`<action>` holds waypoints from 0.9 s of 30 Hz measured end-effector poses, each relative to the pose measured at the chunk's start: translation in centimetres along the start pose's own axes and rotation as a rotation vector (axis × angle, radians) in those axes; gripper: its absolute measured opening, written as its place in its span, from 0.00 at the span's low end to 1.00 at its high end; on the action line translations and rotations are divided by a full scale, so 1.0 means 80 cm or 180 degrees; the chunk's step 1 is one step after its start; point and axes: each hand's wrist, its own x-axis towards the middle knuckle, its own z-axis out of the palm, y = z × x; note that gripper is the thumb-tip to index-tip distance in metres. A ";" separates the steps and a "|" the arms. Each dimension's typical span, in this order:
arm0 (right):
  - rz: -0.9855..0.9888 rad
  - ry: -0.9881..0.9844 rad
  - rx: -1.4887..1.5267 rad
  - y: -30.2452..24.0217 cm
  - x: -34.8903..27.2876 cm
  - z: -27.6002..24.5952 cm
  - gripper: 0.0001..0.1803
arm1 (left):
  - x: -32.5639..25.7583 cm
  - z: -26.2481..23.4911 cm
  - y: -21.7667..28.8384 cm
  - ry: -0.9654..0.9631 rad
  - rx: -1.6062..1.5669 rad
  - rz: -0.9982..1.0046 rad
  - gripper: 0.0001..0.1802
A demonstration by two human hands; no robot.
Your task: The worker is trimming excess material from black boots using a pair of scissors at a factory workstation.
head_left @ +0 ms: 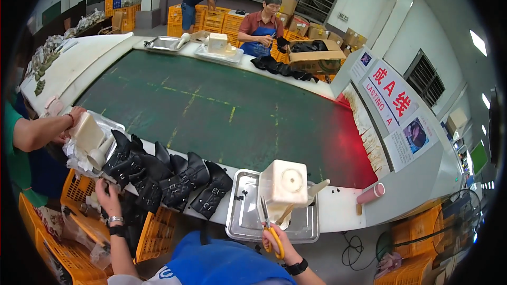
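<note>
My right hand (284, 247) is closed on scissors (272, 232) with yellow-orange handles, blades pointing up beside a metal tray (240, 208). On that tray stands a squarish cream container (282, 182), with a brush handle (320, 186) slanting out beside it. My left hand (109, 200) is over an orange crate (153, 235) at the lower left, fingers curled near dark leather; what they hold is hard to make out. Black buckled boot uppers (174, 182) lie in a row along the table edge between my hands.
A green conveyor belt (211, 111) fills the table's middle. At left, a co-worker's arm (42, 129) reaches to another cream container (87, 132). Across the belt, a person in a blue apron (259, 47) handles black pieces beside a cardboard box (317, 58). A pink bottle (371, 193) lies at right.
</note>
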 end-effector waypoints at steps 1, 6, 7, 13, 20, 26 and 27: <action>0.0030 -0.0014 -0.0010 -0.001 -0.005 0.008 0.21 | -0.007 -0.015 -0.069 0.0063 0.0587 -0.0096 0.26; 0.0163 -0.0183 -0.0432 -0.030 0.007 0.037 0.18 | -0.123 -0.031 -0.226 -0.2986 0.1638 -0.2398 0.60; 0.0182 -0.0175 -0.0417 -0.027 0.005 0.039 0.18 | -0.124 -0.018 -0.198 -0.4011 0.2238 -0.2426 0.61; 0.0272 -0.0209 -0.0515 -0.043 0.000 0.062 0.19 | -0.155 0.006 -0.295 -0.4984 0.3519 -0.1554 0.37; 0.0125 -0.0021 -0.0163 -0.017 0.014 0.059 0.18 | -0.127 -0.080 -0.330 -0.4740 0.2936 -0.2507 0.27; 0.0076 -0.0111 0.0053 -0.016 0.020 0.047 0.19 | 0.012 -0.182 -0.067 -0.3190 0.1548 -0.1227 0.13; -0.0039 -0.0222 -0.0187 -0.022 0.020 0.048 0.21 | 0.020 -0.209 -0.043 -0.2800 0.0833 -0.1432 0.11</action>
